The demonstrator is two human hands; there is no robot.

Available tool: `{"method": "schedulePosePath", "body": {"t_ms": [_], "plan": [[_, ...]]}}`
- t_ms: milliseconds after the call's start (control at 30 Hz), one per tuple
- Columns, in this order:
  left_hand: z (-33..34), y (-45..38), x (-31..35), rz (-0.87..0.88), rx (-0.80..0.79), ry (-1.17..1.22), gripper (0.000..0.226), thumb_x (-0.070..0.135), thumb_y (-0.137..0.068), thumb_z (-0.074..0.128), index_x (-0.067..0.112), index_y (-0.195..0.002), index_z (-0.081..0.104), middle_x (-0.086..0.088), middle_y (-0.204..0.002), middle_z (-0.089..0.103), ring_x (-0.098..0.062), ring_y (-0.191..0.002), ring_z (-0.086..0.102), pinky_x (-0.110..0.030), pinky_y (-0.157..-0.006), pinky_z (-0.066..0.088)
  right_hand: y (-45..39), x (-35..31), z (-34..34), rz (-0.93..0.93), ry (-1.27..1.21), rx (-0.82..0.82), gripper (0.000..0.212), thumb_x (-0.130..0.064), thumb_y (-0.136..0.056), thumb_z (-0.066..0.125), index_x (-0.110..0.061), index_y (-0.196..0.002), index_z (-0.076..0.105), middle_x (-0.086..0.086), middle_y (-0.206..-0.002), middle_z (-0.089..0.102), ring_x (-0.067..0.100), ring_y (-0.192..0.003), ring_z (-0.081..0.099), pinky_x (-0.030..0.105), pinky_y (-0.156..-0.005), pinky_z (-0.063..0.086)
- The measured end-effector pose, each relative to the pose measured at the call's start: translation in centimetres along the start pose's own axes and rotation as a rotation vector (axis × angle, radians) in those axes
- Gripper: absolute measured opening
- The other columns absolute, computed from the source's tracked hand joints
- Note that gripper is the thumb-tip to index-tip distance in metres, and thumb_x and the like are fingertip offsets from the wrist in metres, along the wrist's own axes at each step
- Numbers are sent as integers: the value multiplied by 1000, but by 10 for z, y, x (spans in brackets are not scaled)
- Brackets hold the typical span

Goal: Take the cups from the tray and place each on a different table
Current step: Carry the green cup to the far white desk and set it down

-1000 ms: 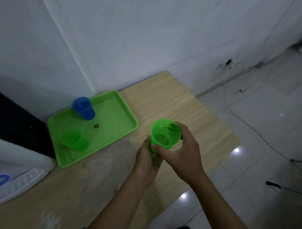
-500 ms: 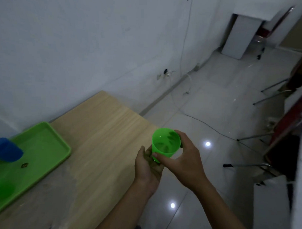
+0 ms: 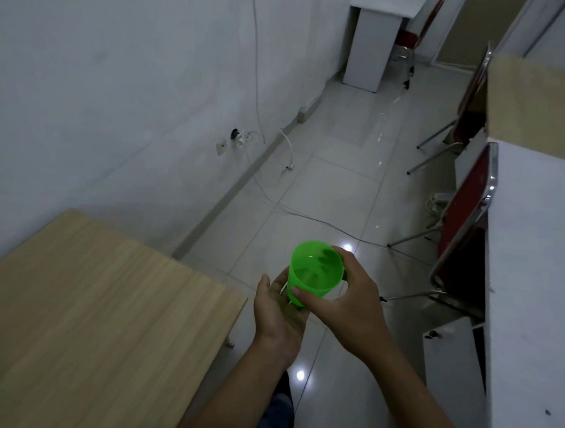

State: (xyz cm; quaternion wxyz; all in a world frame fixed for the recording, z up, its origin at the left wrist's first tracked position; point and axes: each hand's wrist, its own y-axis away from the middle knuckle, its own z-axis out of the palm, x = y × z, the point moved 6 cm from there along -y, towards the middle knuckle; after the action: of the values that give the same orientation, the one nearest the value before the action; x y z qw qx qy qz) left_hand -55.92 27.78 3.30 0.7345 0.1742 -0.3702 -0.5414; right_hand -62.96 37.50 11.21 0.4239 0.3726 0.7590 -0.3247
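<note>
Green cup (image 3: 316, 272) gripped in both hands; wooden table (image 3: 95, 303) left, red chair (image 3: 463, 213) right

green cup (image 3: 316, 269) upright | right hand (image 3: 351, 309) grips side | left hand (image 3: 279, 309) under base | above floor (image 3: 333, 183)

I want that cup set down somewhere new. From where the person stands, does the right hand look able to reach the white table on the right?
Probably yes. The right hand holds the green cup over open floor, and the white table lies just to its right. A red chair tucked against its edge is the only obstacle, below the tabletop.
</note>
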Motion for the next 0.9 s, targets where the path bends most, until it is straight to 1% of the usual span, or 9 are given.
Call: {"method": "schedulePosePath", "body": {"t_ms": [67,233,367,467,567,667,733,800,900], "plan": [[21,-24,-2,-1,7,-12,54,45,-103,33,4,-128,57,-20,-107,72,-29,-90,74,-35,-65,59,-23,13,-9,11,11,11,71,-60,-64,87,-38,-125,58,-26,-116,64,-2,-111,61,7,-85,45],[83,-91,-7,-52,33,-79,53,43,-104,31,3,-130,55,-23,-118,67,-31,-98,68,-37,-71,55,-99,45,-33,64,31,45,69,-60,-64,86,-44,-124,56,-29,-117,63,-4,-110,61,6,-85,45],[132,-140,0,-42,12,-84,50,39,-104,31,4,-131,54,-20,-111,67,-29,-94,68,-37,-73,55,-161,58,-49,72,19,75,69,-58,-63,87,-43,-124,57,-29,-116,64,-3,-110,62,7,-85,45],[164,-166,0,-54,6,-112,48,36,-105,32,3,-131,54,-18,-106,68,-27,-91,69,-36,-71,56,-196,68,-62,74,36,120,69,-59,-62,87,-42,-123,58,-27,-115,64,-4,-109,62,5,-84,44],[194,-196,1,-41,6,-123,47,33,-105,32,1,-131,54,-22,-111,67,-31,-98,66,-39,-80,56,-231,82,-73,101,23,136,74,-61,-59,86,-37,-124,59,-24,-114,66,-3,-107,62,7,-83,46],[220,-224,-2,-22,22,-157,45,31,-106,32,2,-130,56,-25,-123,64,-33,-107,64,-39,-87,54,-264,99,-84,111,9,139,72,-59,-60,87,-41,-123,57,-27,-112,65,-6,-106,61,5,-81,45],[239,-245,-4,-7,21,-173,44,30,-106,32,2,-128,58,-23,-120,66,-30,-105,65,-37,-86,54,-289,110,-91,112,8,136,71,-58,-61,87,-42,-123,57,-27,-114,65,-5,-107,61,6,-82,45],[261,-271,-5,10,20,-193,43,28,-105,33,2,-126,60,-19,-110,70,-26,-98,67,-34,-81,55,-319,124,-100,102,13,123,72,-57,-63,88,-39,-125,58,-24,-116,65,-3,-108,62,9,-85,47],[294,-305,-7,35,34,-197,38,21,-102,38,-1,-122,63,-16,-101,71,-22,-88,69,-31,-73,57,-362,143,-113,98,-5,108,72,-58,-63,88,-41,-125,57,-25,-116,65,-3,-108,62,9,-84,47]]}}
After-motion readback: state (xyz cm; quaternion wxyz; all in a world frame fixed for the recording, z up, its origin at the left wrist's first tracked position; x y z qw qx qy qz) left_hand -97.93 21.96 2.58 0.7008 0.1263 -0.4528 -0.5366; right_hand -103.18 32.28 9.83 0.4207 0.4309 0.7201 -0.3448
